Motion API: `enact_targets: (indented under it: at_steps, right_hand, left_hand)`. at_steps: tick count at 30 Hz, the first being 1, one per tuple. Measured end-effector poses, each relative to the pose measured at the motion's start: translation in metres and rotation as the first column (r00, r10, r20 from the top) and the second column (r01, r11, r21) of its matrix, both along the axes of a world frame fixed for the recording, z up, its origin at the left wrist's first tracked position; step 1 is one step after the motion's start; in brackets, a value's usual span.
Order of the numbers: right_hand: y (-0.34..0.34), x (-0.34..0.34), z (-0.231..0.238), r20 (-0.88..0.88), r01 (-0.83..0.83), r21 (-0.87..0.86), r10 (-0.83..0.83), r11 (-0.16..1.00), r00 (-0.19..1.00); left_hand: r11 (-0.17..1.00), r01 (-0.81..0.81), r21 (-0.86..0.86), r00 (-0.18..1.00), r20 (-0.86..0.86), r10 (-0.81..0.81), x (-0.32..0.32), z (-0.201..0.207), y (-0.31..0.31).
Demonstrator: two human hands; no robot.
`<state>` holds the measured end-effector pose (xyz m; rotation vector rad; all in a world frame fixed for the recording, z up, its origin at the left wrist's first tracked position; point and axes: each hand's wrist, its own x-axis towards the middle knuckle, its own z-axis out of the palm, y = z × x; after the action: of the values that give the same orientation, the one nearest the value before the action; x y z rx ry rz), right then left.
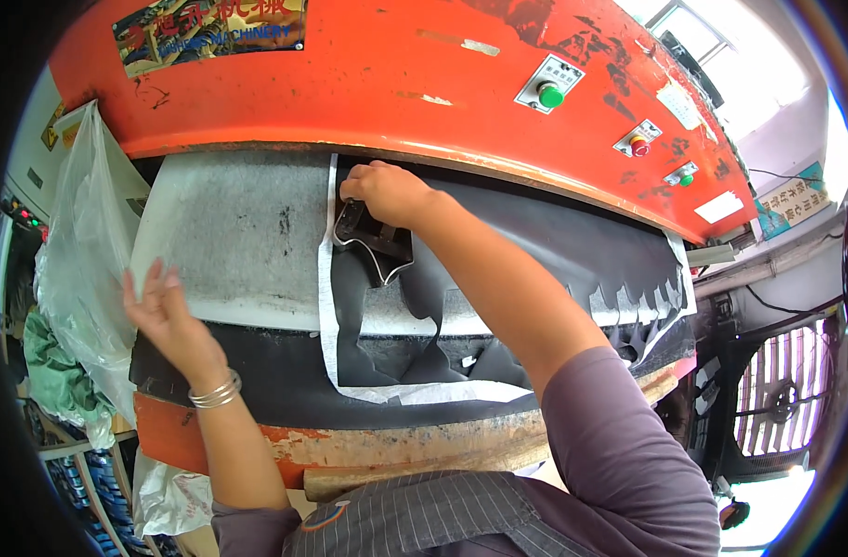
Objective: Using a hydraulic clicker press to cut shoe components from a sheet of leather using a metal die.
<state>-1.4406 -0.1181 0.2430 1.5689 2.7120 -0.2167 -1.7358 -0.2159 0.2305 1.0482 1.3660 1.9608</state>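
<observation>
My right hand reaches under the front edge of the machine, its fingers curled over the far end of a cutting die. The die is a dark metal frame with a thin bright edge, and my hand covers part of it. It rests on a black sheet with a pale backing, near the sheet's left edge. Several shaped gaps run along the sheet's near side. My left hand is raised beside the pale cutting board, its fingers apart and holding nothing, close to a clear plastic bag.
The orange press spans the far side above the board, carrying a green button and a red one. The plastic bag hangs at left over green cloth. A fan stands at right.
</observation>
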Motion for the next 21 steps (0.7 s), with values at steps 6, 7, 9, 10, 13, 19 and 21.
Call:
enact_targets:
  at_steps: [6,7,9,10,13,19,21]
  right_hand:
    - [0.005,0.023,0.015,-0.001,-0.229,-0.138,0.231,0.964,0.973]
    - [0.002,0.028,0.018,-0.004,-0.228,-0.136,0.229,0.964,0.973]
    - [-0.003,0.039,0.02,-0.01,-0.321,-0.128,0.322,0.938,0.947]
    - [-0.003,0.04,0.019,-0.013,-0.315,-0.126,0.316,0.941,0.949]
    - [-0.012,0.043,0.014,0.01,-0.295,-0.193,0.303,0.936,0.953]
    - [-0.089,0.1,0.005,-0.496,0.267,0.109,-0.18,0.958,0.85]
    - [-0.144,0.133,-0.022,-0.372,0.405,0.089,-0.347,0.91,0.861]
  left_hand:
    - [0.942,0.329,-0.064,0.929,-0.158,-0.336,0.043,-0.024,-0.02]
    - [0.942,0.331,-0.064,0.928,-0.162,-0.337,0.047,-0.026,-0.021]
    - [0.89,0.445,-0.103,0.864,-0.212,-0.456,0.059,-0.026,-0.021]
    - [0.882,0.446,-0.15,0.854,-0.221,-0.47,0.064,-0.023,-0.023]
    - [0.857,0.482,-0.182,0.801,-0.305,-0.515,0.085,-0.021,-0.022]
    - [0.755,0.599,-0.267,0.64,-0.407,-0.652,0.117,-0.026,-0.013]
    - [0.741,0.607,-0.287,0.563,-0.503,-0.656,0.12,-0.022,-0.011]
